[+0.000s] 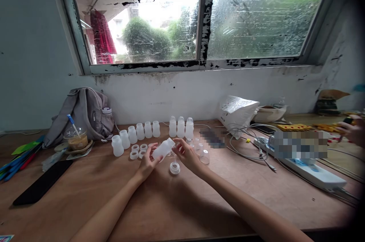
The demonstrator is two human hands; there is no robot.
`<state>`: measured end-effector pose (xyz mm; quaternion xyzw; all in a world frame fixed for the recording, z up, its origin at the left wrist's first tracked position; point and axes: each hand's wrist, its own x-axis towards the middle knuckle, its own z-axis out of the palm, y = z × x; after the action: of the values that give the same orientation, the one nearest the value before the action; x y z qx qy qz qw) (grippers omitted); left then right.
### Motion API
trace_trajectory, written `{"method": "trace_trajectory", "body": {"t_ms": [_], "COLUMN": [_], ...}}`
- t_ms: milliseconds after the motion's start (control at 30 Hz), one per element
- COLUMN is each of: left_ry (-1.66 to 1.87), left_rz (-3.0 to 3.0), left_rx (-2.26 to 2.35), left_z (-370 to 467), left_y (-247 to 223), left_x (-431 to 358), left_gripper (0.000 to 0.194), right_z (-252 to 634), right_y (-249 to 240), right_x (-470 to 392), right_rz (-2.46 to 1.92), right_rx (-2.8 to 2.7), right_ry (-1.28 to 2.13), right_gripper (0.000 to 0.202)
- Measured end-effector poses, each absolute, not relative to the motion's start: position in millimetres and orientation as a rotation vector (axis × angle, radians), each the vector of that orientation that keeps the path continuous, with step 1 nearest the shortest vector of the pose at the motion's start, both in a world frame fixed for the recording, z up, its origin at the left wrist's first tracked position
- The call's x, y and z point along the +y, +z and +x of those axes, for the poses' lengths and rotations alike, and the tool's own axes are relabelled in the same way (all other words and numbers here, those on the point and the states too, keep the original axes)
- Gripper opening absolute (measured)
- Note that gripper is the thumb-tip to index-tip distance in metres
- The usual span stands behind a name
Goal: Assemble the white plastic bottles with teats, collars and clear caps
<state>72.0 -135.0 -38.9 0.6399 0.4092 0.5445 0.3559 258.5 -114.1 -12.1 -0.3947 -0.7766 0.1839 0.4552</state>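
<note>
My left hand (pixel 147 162) is closed around a frosted baby bottle (pixel 162 150), which lies tilted with its open neck up and to the right. Close to that neck, my right hand (pixel 186 154) has its fingers bent together; whatever they pinch is too small to make out. Just below the hands, a white collar ring (pixel 175 168) rests on the table. Several more collar rings (pixel 134 154) sit left of my left hand, partly hidden by it. Clear dome caps (pixel 204 156) stand beside my right hand. Behind are several open bottles (pixel 132 135) in a row and three capped bottles (pixel 180 127).
A grey backpack (pixel 85 114), iced drink cup (pixel 76 139) and black flat case (pixel 42 183) are on the left. To the right lie a white bag (pixel 238 113), tangled cables (pixel 242 152) and a power strip (pixel 313 173). Another person's hand (pixel 352 130) shows at the far right.
</note>
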Motion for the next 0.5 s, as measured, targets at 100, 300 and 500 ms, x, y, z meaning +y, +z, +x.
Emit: {"method": "trace_trajectory", "body": {"t_ms": [100,300,500], "left_ry": [1.439,1.574,1.439], "left_rz": [1.735,1.949,2.351], "left_rx": [1.081,1.392,1.471], "left_z": [71.3,65.0,61.5], "left_y": [-40.5,-46.3,-55.9], "left_x": [-133.8,-126.7,-120.8], "left_gripper": [0.047,0.045,0.03], "right_z": [246.8,237.3,227.5], "right_y": [-1.5,28.1,48.7], "right_x": [-104.8,-67.7,-16.7], "right_rz": [-1.012,-1.192,-1.597], "right_rx": [-1.967,-2.042,-2.19], "right_ry": [0.409,0.091,-0.153], "right_gripper": [0.018,0.013,0.021]}}
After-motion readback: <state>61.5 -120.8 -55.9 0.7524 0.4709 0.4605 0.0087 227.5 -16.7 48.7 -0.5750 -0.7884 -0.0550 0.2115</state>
